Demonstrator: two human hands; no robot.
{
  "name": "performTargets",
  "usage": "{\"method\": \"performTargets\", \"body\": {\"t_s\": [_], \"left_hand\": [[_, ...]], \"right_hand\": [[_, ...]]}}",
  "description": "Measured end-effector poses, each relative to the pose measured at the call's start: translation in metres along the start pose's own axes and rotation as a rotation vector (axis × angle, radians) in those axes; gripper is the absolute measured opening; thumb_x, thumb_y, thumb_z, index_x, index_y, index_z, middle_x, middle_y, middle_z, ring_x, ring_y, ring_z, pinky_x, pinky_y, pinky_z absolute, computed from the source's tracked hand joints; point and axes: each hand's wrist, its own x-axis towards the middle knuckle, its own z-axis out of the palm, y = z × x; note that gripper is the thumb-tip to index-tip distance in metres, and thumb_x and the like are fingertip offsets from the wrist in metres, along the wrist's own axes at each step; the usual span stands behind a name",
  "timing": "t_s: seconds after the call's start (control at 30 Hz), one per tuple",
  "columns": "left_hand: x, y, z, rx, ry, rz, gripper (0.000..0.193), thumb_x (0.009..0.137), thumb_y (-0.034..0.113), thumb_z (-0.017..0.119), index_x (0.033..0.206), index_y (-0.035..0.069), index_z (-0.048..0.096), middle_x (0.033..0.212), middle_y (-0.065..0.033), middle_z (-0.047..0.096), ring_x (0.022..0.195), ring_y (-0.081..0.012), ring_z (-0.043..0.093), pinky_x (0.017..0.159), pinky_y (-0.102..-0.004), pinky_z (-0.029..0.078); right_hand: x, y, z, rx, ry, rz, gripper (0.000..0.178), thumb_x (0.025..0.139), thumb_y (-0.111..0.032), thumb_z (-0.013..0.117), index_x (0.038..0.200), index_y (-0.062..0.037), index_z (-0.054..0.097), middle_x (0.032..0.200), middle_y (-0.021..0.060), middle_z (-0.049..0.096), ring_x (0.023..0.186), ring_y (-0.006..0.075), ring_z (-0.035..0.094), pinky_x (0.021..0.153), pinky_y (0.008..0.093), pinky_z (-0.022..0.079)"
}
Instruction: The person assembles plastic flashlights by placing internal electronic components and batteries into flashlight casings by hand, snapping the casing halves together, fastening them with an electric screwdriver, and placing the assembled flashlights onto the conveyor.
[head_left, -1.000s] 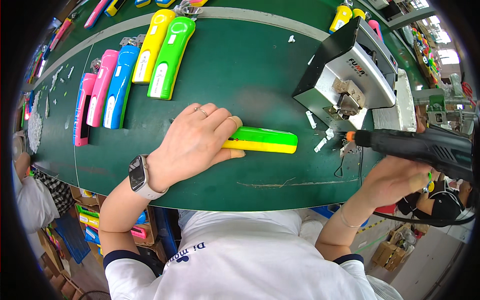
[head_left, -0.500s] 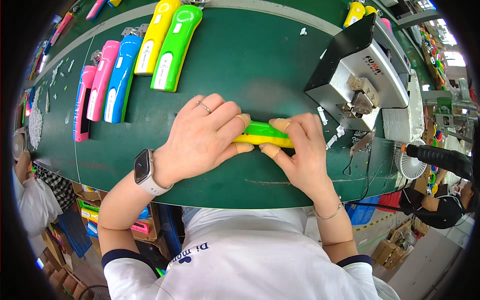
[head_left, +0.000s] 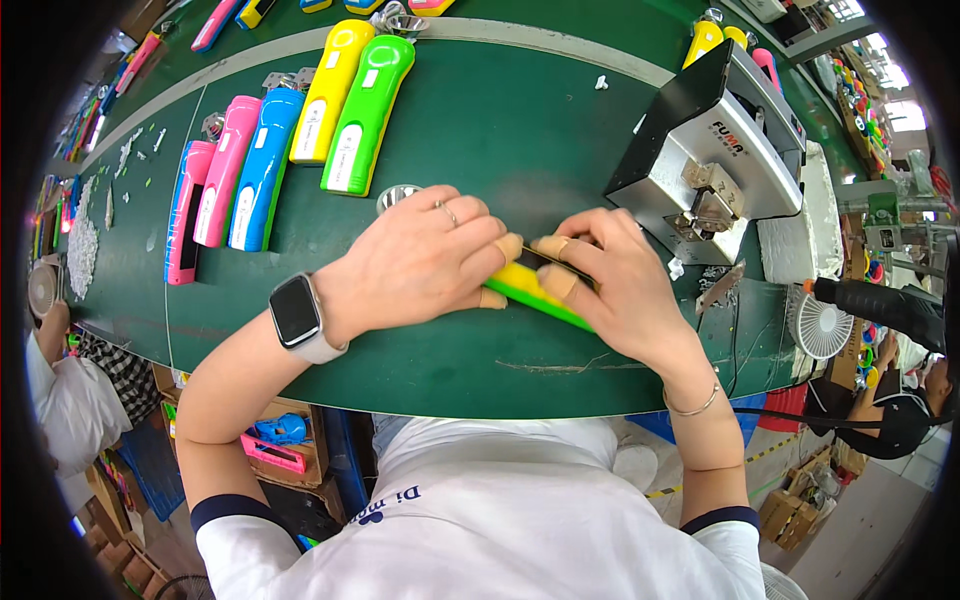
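Observation:
Between my hands, just over the green tabletop, lies a long green-and-yellow flashlight body [head_left: 540, 298], tilted with its right end nearer me. My left hand [head_left: 405, 262] pinches its left end between thumb and fingers. At the right part, my right hand [head_left: 628, 290] grips it, thumb on the near side and fingers over the far side. A dark strip shows along its upper face. Tan finger covers wrap several fingertips. A round silver cup [head_left: 398, 197], like a reflector, shows just beyond my left hand; whether it joins the body is hidden.
Pink, blue [head_left: 266, 170], yellow and green [head_left: 368, 115] flashlight bodies lie in a row at the far left. A black-and-silver machine [head_left: 715, 150] stands at right, near white scraps and a small fan [head_left: 822, 325]. Other people sit at both sides.
The flashlight body has been turned over: green was on top, now yellow and a dark strip face up, with green nearest me. The silver cup has come into view.

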Motion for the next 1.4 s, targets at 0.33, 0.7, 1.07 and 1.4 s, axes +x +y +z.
{"method": "performTargets", "body": {"t_s": [0.33, 0.7, 1.07, 1.4], "left_hand": [[0.019, -0.028, -0.001, -0.068, -0.046, 0.135, 0.045, 0.071, 0.038, 0.069, 0.098, 0.004, 0.058, 0.080, -0.0053, 0.053, 0.075, -0.0209, 0.055, 0.071, -0.0332, 0.048], [0.118, -0.155, 0.000, 0.548, 0.215, -0.210, 0.049, 0.067, 0.017, 0.070, 0.114, 0.013, 0.054, 0.114, -0.0099, 0.055, 0.110, -0.0283, 0.052, 0.088, -0.0386, 0.046], [0.103, -0.187, -0.043, 0.069, 0.861, -0.664, 0.048, 0.071, 0.025, 0.077, 0.109, 0.003, 0.058, 0.101, -0.0127, 0.060, 0.095, -0.0235, 0.060, 0.082, -0.0314, 0.047], [0.073, 0.025, 0.010, -0.087, -0.176, -0.098, 0.055, 0.064, 0.029, 0.077, 0.110, 0.009, 0.056, 0.095, -0.0057, 0.055, 0.088, -0.0234, 0.055, 0.077, -0.0360, 0.044]], "right_hand": [[0.001, -0.005, 0.006, -0.377, 0.020, -0.342, 0.042, 0.062, -0.021, 0.073, 0.096, 0.0004, 0.059, 0.091, 0.0072, 0.050, 0.087, 0.0237, 0.048, 0.080, 0.0379, 0.042], [-0.069, 0.013, -0.053, -0.584, 1.188, -0.067, 0.057, 0.085, -0.029, 0.059, 0.132, -0.0021, 0.040, 0.133, 0.0142, 0.038, 0.117, 0.0319, 0.043, 0.099, 0.0453, 0.036], [-0.093, 0.069, -0.142, 0.709, 0.893, -0.057, 0.073, 0.090, -0.041, 0.056, 0.142, -0.0024, 0.023, 0.112, 0.0160, 0.053, 0.090, 0.0222, 0.058, 0.082, 0.0394, 0.049], [0.001, 0.010, -0.115, 1.029, 0.814, -0.388, 0.041, 0.090, -0.026, 0.055, 0.121, -0.0048, 0.037, 0.064, 0.0054, 0.048, 0.047, 0.0145, 0.046, 0.049, 0.0314, 0.042]]}}
